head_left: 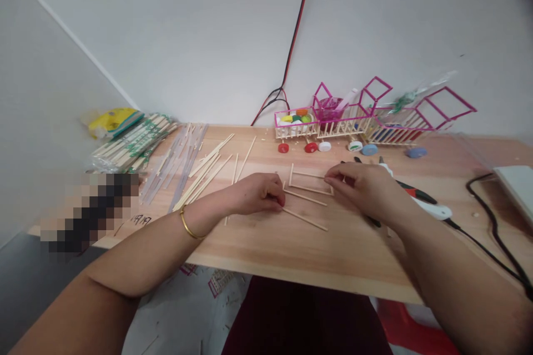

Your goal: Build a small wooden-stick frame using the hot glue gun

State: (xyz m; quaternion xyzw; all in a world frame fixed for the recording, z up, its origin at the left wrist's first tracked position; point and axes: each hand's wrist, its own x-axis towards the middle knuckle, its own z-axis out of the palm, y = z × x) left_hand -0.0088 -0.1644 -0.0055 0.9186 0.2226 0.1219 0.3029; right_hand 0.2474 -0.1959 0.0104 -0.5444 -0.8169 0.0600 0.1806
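Note:
Near the middle of the table, thin wooden sticks lie as a small rectangular stick frame (310,188). My right hand (360,182) pinches the upper right corner of this frame between thumb and fingertips. Just below it lies a second, three-sided stick piece (306,197), with two long sticks pointing right. My left hand (258,193) has its fingers closed on the short stick at this piece's left end, and the fingers partly hide the joint. A lower stick (306,219) runs from under those fingertips. A white glue gun (433,210) lies partly behind my right wrist.
Loose sticks (208,172) and clear plastic strips (183,163) lie at left, near bagged sticks (133,144) and a yellow packet (114,121). Stick carts (341,127) with bottle-cap wheels (310,147) line the wall. A black cable (493,224) crosses the right side.

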